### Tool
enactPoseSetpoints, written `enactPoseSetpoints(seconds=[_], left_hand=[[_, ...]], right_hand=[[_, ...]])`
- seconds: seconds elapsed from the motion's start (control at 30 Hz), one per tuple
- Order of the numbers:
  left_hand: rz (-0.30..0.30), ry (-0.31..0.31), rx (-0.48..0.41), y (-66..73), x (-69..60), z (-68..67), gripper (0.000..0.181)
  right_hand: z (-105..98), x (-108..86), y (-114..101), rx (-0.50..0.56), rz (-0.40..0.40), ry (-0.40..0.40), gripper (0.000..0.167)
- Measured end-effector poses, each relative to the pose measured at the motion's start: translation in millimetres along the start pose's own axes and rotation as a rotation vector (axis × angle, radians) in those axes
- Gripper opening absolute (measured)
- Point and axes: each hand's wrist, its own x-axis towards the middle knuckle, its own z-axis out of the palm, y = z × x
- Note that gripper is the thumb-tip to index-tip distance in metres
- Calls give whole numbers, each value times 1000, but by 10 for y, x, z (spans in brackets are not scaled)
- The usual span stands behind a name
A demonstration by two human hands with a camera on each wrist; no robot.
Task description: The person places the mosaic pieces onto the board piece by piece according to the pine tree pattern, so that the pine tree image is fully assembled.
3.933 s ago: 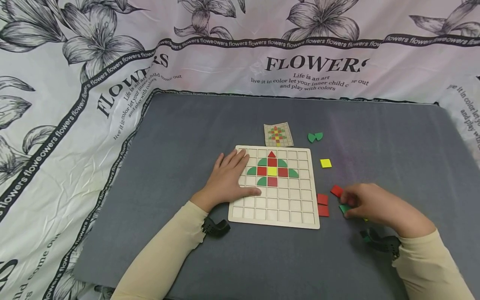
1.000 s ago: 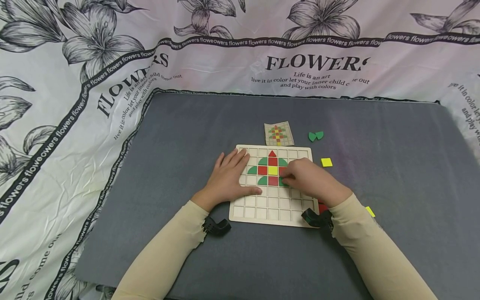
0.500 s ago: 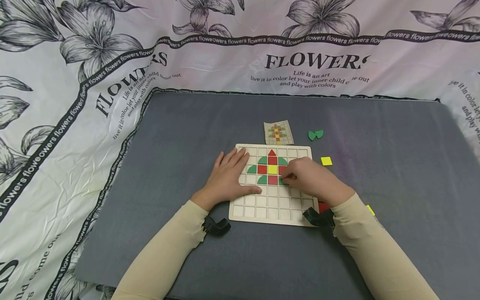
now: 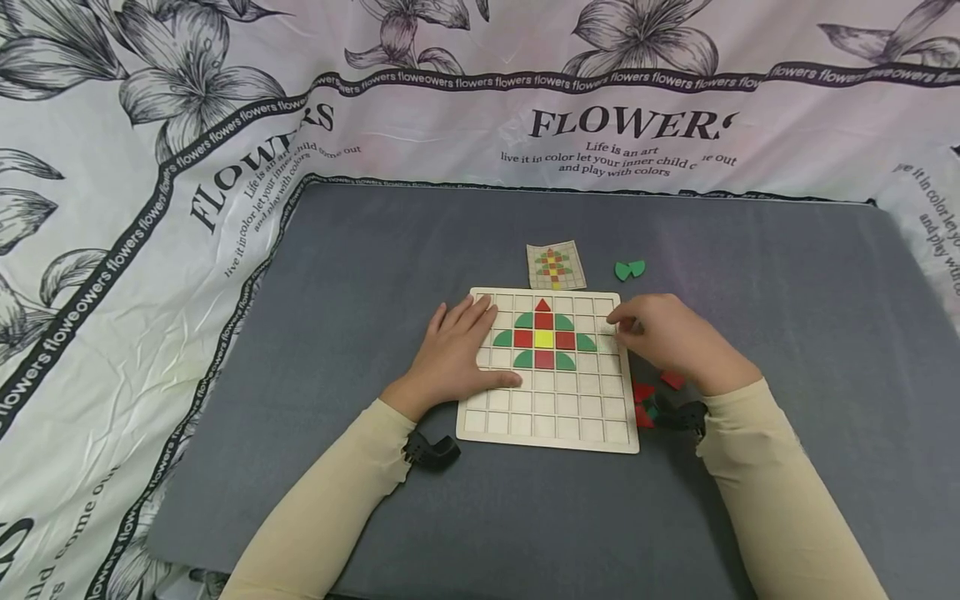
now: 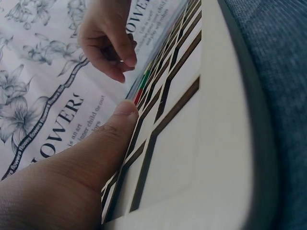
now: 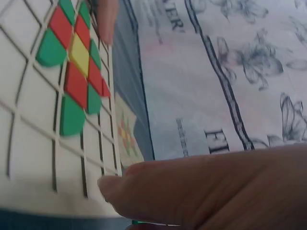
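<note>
My left hand lies spread over the left edge of a wooden grid board, its thumb resting on the squares. Red squares, a red triangle, a yellow square and green quarter-circles fill several cells. One green quarter-circle sits right of the lowest red square. My right hand hovers at the board's right edge. In the left wrist view, that right hand has loosely curled fingers and no piece shows between them.
A pattern card lies behind the board, with two green pieces to its right. Red squares lie against the board's right edge, and another red square is partly under my right wrist. Black wrist cameras hang at both cuffs.
My right hand took a green quarter-circle from the table, set it in the board's grid, let go and moved right to the edge, covering the loose yellow square. My left hand stayed put.
</note>
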Motion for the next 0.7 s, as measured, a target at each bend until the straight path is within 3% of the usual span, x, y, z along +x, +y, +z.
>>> enactPoseSetpoints(seconds=[0.4, 0.7], left_hand=[[1, -8, -8, 7, -4, -8, 117], [9, -2, -11, 5, 0, 0, 116]], right_hand=[[-82, -31, 414, -63, 58, 19, 31], [-26, -17, 496, -59, 82, 54, 21]])
